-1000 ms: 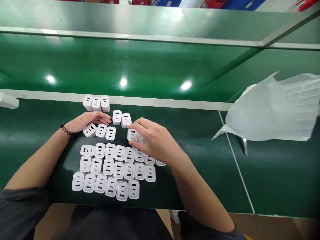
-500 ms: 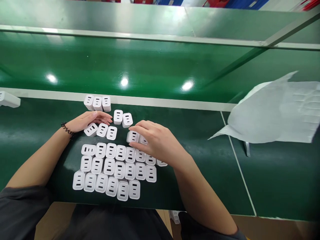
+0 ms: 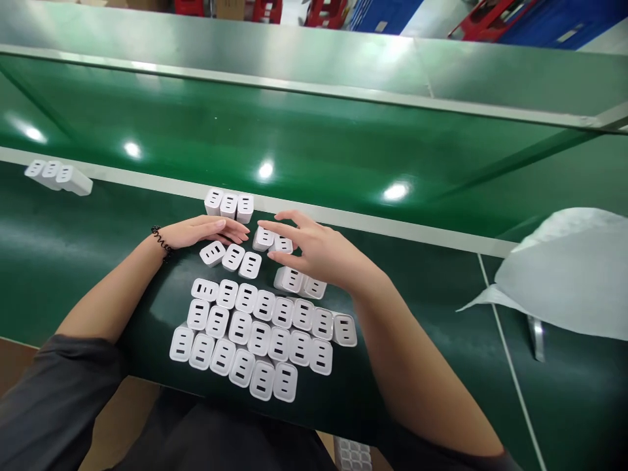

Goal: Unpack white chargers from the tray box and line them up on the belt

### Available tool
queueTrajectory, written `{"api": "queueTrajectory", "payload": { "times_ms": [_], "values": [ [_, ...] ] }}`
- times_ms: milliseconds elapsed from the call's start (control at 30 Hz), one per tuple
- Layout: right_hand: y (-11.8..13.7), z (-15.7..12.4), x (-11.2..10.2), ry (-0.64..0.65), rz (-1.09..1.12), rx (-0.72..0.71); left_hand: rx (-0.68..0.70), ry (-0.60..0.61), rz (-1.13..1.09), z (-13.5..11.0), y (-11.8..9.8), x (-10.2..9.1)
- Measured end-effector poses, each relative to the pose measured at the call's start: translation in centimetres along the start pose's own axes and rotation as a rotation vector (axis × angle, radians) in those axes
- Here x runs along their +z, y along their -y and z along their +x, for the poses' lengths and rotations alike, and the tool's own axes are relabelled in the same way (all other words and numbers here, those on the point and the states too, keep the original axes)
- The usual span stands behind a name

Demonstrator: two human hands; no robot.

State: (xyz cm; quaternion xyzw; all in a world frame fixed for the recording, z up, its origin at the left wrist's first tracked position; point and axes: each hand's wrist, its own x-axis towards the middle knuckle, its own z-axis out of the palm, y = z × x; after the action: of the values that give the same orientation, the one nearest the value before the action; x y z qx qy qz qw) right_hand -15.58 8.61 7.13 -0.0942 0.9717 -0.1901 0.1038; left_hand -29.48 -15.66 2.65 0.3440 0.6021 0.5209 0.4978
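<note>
Several white charger blocks (image 3: 255, 330) with three ports each lie in rows on the dark green bench (image 3: 417, 340) before me. My left hand (image 3: 203, 231) lies flat with fingers stretched out, just behind a short row of three chargers (image 3: 231, 256). My right hand (image 3: 314, 248) hovers with fingers spread over a pair of chargers (image 3: 273, 241), its fingertips touching them. Another pair (image 3: 299, 282) lies under its palm edge. A row of three chargers (image 3: 229, 205) stands by the white strip behind my hands.
A glossy green conveyor belt (image 3: 294, 131) runs behind the bench past a white strip (image 3: 417, 232). Three more chargers (image 3: 59, 176) lie far left. A white foam sheet (image 3: 569, 271) lies at the right over a metal bracket (image 3: 537, 337). A tray (image 3: 353, 454) shows under the bench.
My right hand has left the pair it covered and moved back onto the pair further away. My head turned, so everything shifted right and down in view; the left hand stayed put.
</note>
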Motion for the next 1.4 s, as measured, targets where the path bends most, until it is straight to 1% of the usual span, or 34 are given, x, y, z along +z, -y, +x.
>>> {"api": "queueTrajectory", "payload": {
  "times_ms": [100,167,300,400,567,700,867,933,1067,1133,1267,1400],
  "values": [
    [-0.1,1.1,0.0,0.035,0.014,-0.046,0.012,-0.043,0.026,-0.2,-0.2,-0.5],
    [0.0,1.7,0.0,0.041,0.016,-0.07,0.021,-0.064,0.081,-0.2,-0.3,-0.6],
    [0.4,2.9,-0.4,0.079,0.0,-0.112,0.013,-0.146,0.342,-0.5,-0.7,-0.6],
    [1.2,3.7,-0.6,0.123,0.004,-0.162,-0.006,-0.212,0.525,-1.2,-1.3,-0.7],
    [2.5,4.8,-0.4,0.132,0.011,-0.245,0.023,-0.25,0.67,-2.4,-2.5,-1.0],
    [2.9,5.5,-0.1,0.149,0.013,-0.307,-0.031,-0.26,0.777,-2.6,-3.2,-1.1],
    [3.5,6.5,0.0,0.168,0.014,-0.365,-0.072,-0.262,0.812,-3.0,-3.7,-1.1],
    [4.0,6.9,0.1,0.165,0.023,-0.402,-0.092,-0.239,0.804,-3.2,-3.9,-1.2],
    [5.1,7.7,0.3,0.163,0.059,-0.431,-0.145,-0.163,0.821,-3.4,-3.9,-1.6],
    [5.7,8.0,0.4,0.154,0.092,-0.44,-0.173,-0.16,0.84,-3.6,-3.8,-1.9],
    [6.5,8.0,0.7,0.14,0.143,-0.456,-0.24,-0.167,0.83,-4.0,-3.8,-2.5],
    [6.6,7.4,0.3,0.108,0.175,-0.481,-0.33,-0.158,0.796,-4.5,-4.1,-2.9]
  ]
}}
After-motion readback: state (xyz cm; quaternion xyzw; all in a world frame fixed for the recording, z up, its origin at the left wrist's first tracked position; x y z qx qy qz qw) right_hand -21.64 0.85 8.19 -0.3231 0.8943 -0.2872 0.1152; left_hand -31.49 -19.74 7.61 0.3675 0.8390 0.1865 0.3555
